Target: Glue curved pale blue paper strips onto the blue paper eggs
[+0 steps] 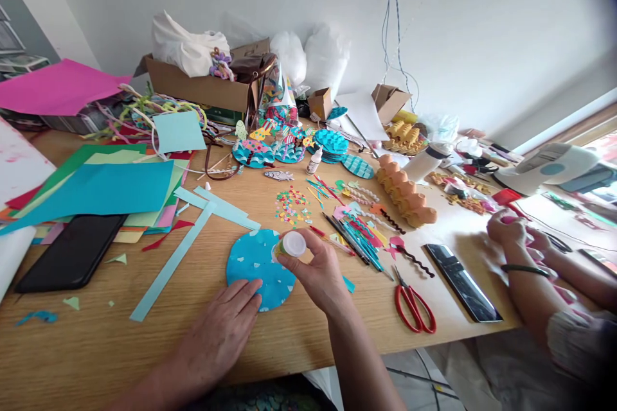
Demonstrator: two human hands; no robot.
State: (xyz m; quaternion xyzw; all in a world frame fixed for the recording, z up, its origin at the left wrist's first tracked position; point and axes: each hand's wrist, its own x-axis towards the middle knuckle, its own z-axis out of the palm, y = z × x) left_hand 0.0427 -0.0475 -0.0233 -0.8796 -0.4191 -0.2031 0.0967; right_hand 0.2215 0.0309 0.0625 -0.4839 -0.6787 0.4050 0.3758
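A round blue disc (277, 286) with pale specks lies on the wooden table in front of me. My left hand (224, 321) rests flat on its lower left edge, fingers stretched out. Above the disc's upper right side, my right hand (315, 264) grips a glue stick (293, 245), its white end facing up; whether its lower end touches the disc is hidden. Pale blue paper strips (173, 263) lie to the left of the disc. Small coloured paper dots (292, 204) are scattered behind it.
Red-handled scissors (414, 308), a phone (461, 282) and an orange egg carton (402, 189) lie to the right. Coloured paper sheets (96, 186) and a black phone (72, 253) are on the left. A co-worker's hands (513, 234) are at the far right. A glue bottle (314, 160) stands behind.
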